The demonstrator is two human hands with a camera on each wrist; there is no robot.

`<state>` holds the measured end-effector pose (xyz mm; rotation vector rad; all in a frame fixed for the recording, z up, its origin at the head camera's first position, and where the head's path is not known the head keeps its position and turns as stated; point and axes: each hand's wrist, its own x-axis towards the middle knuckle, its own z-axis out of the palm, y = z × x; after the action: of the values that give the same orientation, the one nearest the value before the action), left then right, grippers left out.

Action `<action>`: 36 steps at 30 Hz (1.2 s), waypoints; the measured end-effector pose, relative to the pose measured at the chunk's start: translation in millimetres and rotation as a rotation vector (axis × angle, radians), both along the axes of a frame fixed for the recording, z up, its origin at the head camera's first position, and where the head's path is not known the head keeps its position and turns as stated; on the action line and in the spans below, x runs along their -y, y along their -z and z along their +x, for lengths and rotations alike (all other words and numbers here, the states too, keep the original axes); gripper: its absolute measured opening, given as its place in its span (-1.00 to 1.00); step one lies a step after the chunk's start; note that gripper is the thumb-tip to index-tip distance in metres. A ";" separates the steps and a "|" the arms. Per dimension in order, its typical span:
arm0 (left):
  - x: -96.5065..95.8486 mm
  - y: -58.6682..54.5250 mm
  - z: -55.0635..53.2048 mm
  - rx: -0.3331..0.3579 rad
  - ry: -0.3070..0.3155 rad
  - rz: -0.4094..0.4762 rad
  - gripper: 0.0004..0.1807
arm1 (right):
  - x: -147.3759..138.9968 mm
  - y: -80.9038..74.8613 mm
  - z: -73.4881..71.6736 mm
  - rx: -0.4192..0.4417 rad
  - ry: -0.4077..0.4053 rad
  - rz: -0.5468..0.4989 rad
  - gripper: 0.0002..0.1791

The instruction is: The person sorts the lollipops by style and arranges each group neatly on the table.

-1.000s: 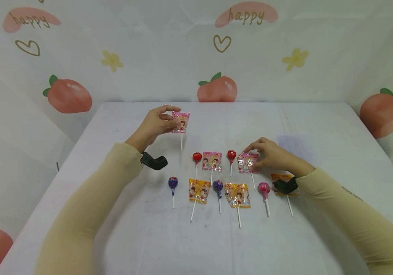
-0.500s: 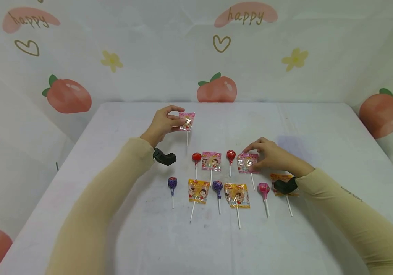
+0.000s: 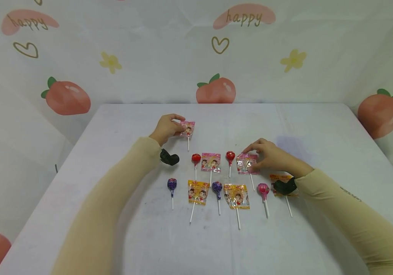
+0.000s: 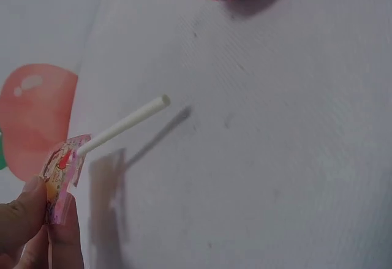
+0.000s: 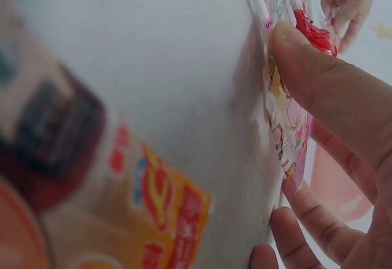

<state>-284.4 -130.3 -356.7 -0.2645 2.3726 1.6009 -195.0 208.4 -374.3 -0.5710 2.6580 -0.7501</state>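
My left hand [image 3: 167, 128] pinches a lollipop in a flat pink wrapper [image 3: 189, 130] between thumb and fingers, at the back of the table. Its white stick points toward the front; in the left wrist view the stick [image 4: 125, 124] casts a shadow on the cloth below. Farther right, my right hand [image 3: 268, 156] holds another pink-wrapped lollipop [image 3: 243, 163] that lies at the end of the back row. The right wrist view has the thumb on this wrapper [image 5: 285, 106], with fingers round its far side. Left of it are a round red lollipop [image 3: 230, 156] and a pink-wrapped one [image 3: 211, 162].
Another red lollipop [image 3: 196, 158] lies at the back row's left end. In front lie purple lollipops [image 3: 172, 184], yellow-wrapped ones [image 3: 198, 192] and a round pink one [image 3: 263, 189]. My right wrist camera [image 3: 285, 186] partly covers an orange-wrapped lollipop [image 3: 277, 179]. A patterned backdrop [image 3: 162, 68] stands behind the table.
My left hand has moved right with its pink-wrapped lollipop, then slightly down toward the table. The right hand and the lollipops in the rows have stayed in place.
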 end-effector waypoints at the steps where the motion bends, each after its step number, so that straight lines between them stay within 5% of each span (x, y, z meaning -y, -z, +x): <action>1: 0.3 0.2 0.2 0.001 0.000 -0.012 -0.56 | 0.1 0.1 -0.1 -0.001 -0.001 0.000 -0.44; 21: 1.3 5.9 -2.2 0.063 0.028 -0.117 -0.59 | 2.2 -1.7 0.8 0.029 0.026 -0.003 -0.45; 36: -1.8 10.6 -3.6 0.004 0.110 -0.274 -0.64 | 0.6 -0.5 0.5 0.011 0.008 -0.011 -0.45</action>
<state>-288.0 -128.4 -367.2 -0.1859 2.5526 1.2255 -194.4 207.8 -373.8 -0.5585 2.6492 -0.7679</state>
